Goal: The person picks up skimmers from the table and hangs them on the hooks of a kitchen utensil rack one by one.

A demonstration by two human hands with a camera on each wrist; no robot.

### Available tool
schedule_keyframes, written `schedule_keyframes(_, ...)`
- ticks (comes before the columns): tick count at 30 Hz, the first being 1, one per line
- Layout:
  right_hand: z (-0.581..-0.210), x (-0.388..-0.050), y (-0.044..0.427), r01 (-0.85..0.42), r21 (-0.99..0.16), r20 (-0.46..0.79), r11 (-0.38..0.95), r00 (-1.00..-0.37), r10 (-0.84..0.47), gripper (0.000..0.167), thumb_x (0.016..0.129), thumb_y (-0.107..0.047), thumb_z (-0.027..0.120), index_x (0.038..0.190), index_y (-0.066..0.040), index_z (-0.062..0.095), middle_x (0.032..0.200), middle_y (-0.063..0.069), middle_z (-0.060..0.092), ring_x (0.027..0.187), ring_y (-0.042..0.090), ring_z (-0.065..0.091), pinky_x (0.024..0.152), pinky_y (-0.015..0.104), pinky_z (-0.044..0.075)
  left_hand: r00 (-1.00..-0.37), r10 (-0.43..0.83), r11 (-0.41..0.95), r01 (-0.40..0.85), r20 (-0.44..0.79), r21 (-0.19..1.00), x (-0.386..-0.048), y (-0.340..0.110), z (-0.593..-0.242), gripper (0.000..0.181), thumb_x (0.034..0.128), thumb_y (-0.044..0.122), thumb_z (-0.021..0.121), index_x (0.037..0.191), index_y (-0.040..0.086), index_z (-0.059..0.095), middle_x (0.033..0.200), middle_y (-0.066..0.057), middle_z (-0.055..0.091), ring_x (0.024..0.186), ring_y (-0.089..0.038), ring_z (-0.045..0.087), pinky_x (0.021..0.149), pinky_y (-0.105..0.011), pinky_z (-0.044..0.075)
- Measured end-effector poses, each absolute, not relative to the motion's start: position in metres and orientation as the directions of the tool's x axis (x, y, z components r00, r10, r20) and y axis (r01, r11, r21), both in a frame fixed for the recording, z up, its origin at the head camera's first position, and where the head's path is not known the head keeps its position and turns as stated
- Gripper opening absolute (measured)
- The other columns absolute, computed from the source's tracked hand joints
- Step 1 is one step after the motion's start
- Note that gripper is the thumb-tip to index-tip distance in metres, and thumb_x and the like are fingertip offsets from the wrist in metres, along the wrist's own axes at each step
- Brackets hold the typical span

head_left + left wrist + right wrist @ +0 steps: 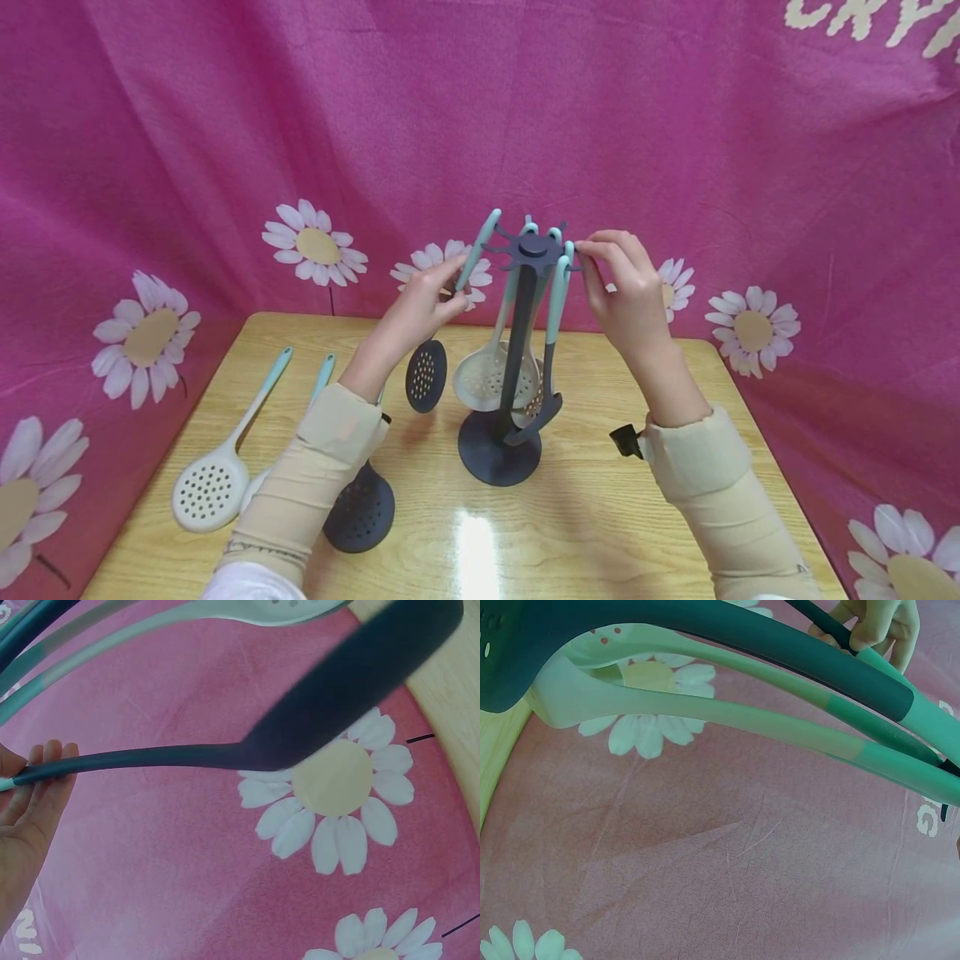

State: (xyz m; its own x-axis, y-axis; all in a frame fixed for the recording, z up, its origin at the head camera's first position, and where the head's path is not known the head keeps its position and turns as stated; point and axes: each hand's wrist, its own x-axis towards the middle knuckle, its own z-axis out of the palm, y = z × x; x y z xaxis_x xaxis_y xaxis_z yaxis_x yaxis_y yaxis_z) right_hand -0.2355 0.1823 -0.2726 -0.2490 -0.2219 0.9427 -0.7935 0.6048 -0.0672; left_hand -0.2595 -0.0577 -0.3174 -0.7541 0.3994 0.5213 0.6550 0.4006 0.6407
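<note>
A dark utensil stand [517, 358] with a round hooked top holds several mint-handled utensils. My left hand [427, 304] grips a dark perforated skimmer [426, 375] by its handle, whose top end meets a hook on the stand's left side. The left wrist view shows this skimmer [150, 757] from the side, with the fingers [54, 761] around the lower handle. At the right of the stand's top, my right hand [626, 287] pinches a hook's tip beside the handle of a hanging dark ladle-like utensil [551, 375]. Pale utensils [480, 375] hang behind the post.
On the wooden table [592, 517] at left lie a white perforated skimmer [210, 492], a dark perforated skimmer [360, 512] and another mint-handled utensil [322, 377], partly under my left forearm. A pink cloth [420, 108] with daisies stands behind and at both sides.
</note>
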Motion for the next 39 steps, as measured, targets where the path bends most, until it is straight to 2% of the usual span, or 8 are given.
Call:
schedule_keyframes(8, -0.272, -0.235, 0.182, -0.795, -0.063, 0.943, 0.603, -0.245, -0.224, 0.009, 0.079, 0.01, 0.06, 0.088, 0.008, 0.063, 0.084, 0.019, 0.059, 0.08, 0.03, 0.056, 0.082, 0.02, 0.044, -0.718, 0.432, 0.369, 0.693, 0.546, 0.62, -0.266, -0.054, -0.324, 0.035, 0.0812, -0.005, 0.054, 0.116, 0.0, 0.055, 0.085, -0.013, 0.058, 0.081, -0.022, 0.061, 0.076, -0.033, 0.053)
schedule_keyframes(12, -0.272, -0.235, 0.182, -0.793, -0.065, 0.943, 0.606, -0.247, -0.223, 0.01, 0.079, 0.01, 0.061, 0.088, 0.008, 0.063, 0.084, 0.019, 0.059, 0.079, 0.029, 0.056, 0.082, 0.019, 0.044, -0.673, 0.435, 0.34, 0.738, 0.598, 0.583, -0.268, -0.05, -0.328, 0.04, 0.0794, -0.007, 0.054, 0.119, -0.001, 0.056, 0.084, -0.015, 0.059, 0.079, -0.022, 0.059, 0.073, -0.032, 0.054)
schedule_keyframes(16, -0.272, -0.236, 0.182, -0.793, -0.066, 0.943, 0.605, -0.248, -0.222, 0.01, 0.079, 0.01, 0.061, 0.088, 0.008, 0.063, 0.084, 0.019, 0.059, 0.079, 0.029, 0.056, 0.082, 0.018, 0.044, -0.609, 0.422, 0.339, 0.793, 0.671, 0.507, -0.27, -0.046, -0.332, 0.033, 0.0768, -0.009, 0.055, 0.109, -0.001, 0.059, 0.077, -0.013, 0.055, 0.077, -0.023, 0.061, 0.068, -0.028, 0.054)
schedule_keyframes(18, -0.272, -0.236, 0.182, -0.794, -0.068, 0.944, 0.604, -0.247, -0.219, 0.009, 0.079, 0.01, 0.061, 0.088, 0.008, 0.063, 0.084, 0.019, 0.059, 0.079, 0.029, 0.056, 0.082, 0.02, 0.044, -0.596, 0.414, 0.343, 0.802, 0.687, 0.489, -0.27, -0.045, -0.333, 0.03, 0.0765, -0.008, 0.055, 0.106, -0.002, 0.059, 0.076, -0.012, 0.054, 0.077, -0.024, 0.063, 0.068, -0.027, 0.054)
schedule_keyframes(25, -0.273, -0.235, 0.182, -0.795, -0.066, 0.944, 0.603, -0.245, -0.22, 0.01, 0.079, 0.011, 0.061, 0.088, 0.008, 0.063, 0.084, 0.019, 0.059, 0.079, 0.029, 0.056, 0.082, 0.019, 0.044, -0.662, 0.403, 0.292, 0.747, 0.631, 0.597, -0.266, -0.04, -0.336, 0.035, 0.0784, -0.009, 0.052, 0.112, -0.003, 0.055, 0.081, -0.015, 0.056, 0.081, -0.03, 0.065, 0.075, -0.03, 0.053)
schedule_keyframes(33, -0.273, -0.235, 0.182, -0.792, -0.068, 0.944, 0.606, -0.248, -0.218, 0.01, 0.079, 0.011, 0.061, 0.088, 0.008, 0.063, 0.084, 0.019, 0.059, 0.079, 0.029, 0.056, 0.082, 0.018, 0.044, -0.709, 0.385, 0.295, 0.701, 0.59, 0.649, -0.263, -0.037, -0.338, 0.037, 0.0795, -0.007, 0.053, 0.116, -0.003, 0.054, 0.085, -0.017, 0.061, 0.083, -0.027, 0.063, 0.077, -0.033, 0.053)
schedule_keyframes(39, -0.273, -0.235, 0.182, -0.792, -0.074, 0.945, 0.607, -0.25, -0.211, 0.009, 0.079, 0.01, 0.061, 0.088, 0.008, 0.063, 0.084, 0.019, 0.059, 0.079, 0.029, 0.056, 0.08, 0.02, 0.044, -0.673, 0.359, 0.274, 0.738, 0.647, 0.616, -0.265, -0.034, -0.343, 0.038, 0.0784, -0.005, 0.053, 0.116, -0.003, 0.054, 0.081, -0.014, 0.061, 0.079, -0.022, 0.062, 0.075, -0.031, 0.053)
